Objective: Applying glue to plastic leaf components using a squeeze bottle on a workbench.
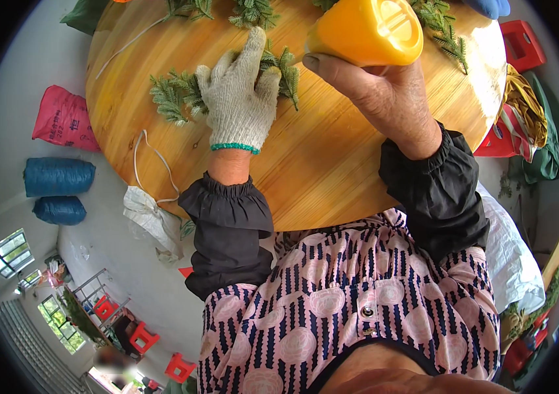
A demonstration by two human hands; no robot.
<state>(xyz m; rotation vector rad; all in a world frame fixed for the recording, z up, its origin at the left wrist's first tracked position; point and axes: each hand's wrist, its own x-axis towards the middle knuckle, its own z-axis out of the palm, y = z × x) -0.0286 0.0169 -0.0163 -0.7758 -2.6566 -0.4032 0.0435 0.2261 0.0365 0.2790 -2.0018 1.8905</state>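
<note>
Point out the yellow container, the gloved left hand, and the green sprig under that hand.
Yellow container point(357, 33): head view, on its side wall.
Gloved left hand point(240, 98): head view, on the back of the glove.
Green sprig point(176, 96): head view, on the needles left of the glove.

On the round wooden surface point(332, 157): gloved left grip point(239, 98) partly covers green needled sprig point(178, 93). Above surface: bare right grip point(384, 92) holds yellow plastic container point(361, 33).

This place is looking like a small craft workshop: green sprigs point(178, 97) are lying on a round wooden counter point(332, 171), stuffed blue sacks point(60, 177) and a pink sack point(64, 119) are sitting nearby, and red plastic stools point(143, 337) are standing farther off.
</note>
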